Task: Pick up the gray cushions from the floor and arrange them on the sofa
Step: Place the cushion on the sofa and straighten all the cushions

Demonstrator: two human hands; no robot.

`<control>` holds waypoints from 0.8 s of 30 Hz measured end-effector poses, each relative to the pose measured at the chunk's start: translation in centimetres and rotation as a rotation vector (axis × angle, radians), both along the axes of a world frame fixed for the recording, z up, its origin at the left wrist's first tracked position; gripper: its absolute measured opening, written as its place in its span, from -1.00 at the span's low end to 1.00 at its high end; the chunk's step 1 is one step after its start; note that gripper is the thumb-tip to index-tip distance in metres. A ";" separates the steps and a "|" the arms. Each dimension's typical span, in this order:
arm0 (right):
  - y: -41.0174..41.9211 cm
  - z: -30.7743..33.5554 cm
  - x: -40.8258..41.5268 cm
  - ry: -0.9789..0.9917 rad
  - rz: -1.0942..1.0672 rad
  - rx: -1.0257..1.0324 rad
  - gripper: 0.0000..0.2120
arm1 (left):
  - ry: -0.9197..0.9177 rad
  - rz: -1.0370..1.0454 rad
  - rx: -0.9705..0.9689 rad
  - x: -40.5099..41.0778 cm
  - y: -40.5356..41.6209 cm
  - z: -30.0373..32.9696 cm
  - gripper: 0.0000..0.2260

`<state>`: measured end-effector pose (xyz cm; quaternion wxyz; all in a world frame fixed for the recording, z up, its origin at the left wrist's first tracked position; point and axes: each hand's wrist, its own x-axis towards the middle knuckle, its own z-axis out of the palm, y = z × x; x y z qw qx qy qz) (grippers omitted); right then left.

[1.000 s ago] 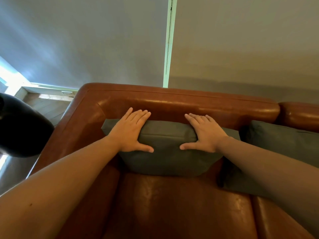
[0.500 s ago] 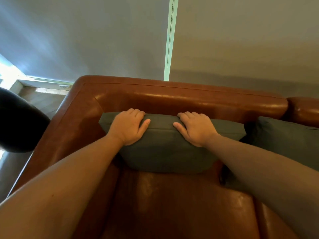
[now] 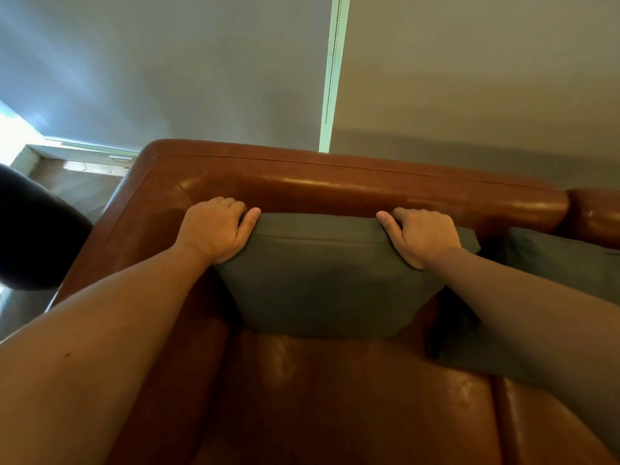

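A gray cushion (image 3: 322,273) stands upright against the backrest of the brown leather sofa (image 3: 369,186), at its left end. My left hand (image 3: 218,226) grips the cushion's top left corner, fingers curled behind it, thumb on the front. My right hand (image 3: 422,236) grips the top right corner the same way. A second gray cushion (image 3: 563,260) leans against the backrest to the right, partly hidden behind my right forearm.
The sofa's left armrest (image 3: 110,236) runs along the left. A dark rounded object (image 3: 33,236) sits beyond it at the left edge. Wooden floor (image 3: 84,186) and a gray wall (image 3: 201,78) with window blinds lie behind the sofa.
Both hands slid outward from the middle of the cushion's top edge to its two top corners and closed on them. The cushion now stands more upright against the backrest.
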<state>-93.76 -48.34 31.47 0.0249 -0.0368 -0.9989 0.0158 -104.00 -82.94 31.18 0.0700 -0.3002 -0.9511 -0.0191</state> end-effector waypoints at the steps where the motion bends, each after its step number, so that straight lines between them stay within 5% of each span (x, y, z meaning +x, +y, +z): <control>1: 0.3 0.0 0.0 -0.004 -0.004 -0.004 -0.38 | 0.002 -0.005 0.004 -0.1 -0.1 0.0 -0.44; 10: 0.3 0.6 -0.5 -0.088 0.046 0.016 -0.35 | -0.082 -0.027 -0.010 0.0 0.2 1.1 -0.49; 24: -0.7 6.4 5.7 0.089 0.026 -0.074 -0.41 | -0.121 -0.209 0.108 5.1 4.2 5.6 -0.50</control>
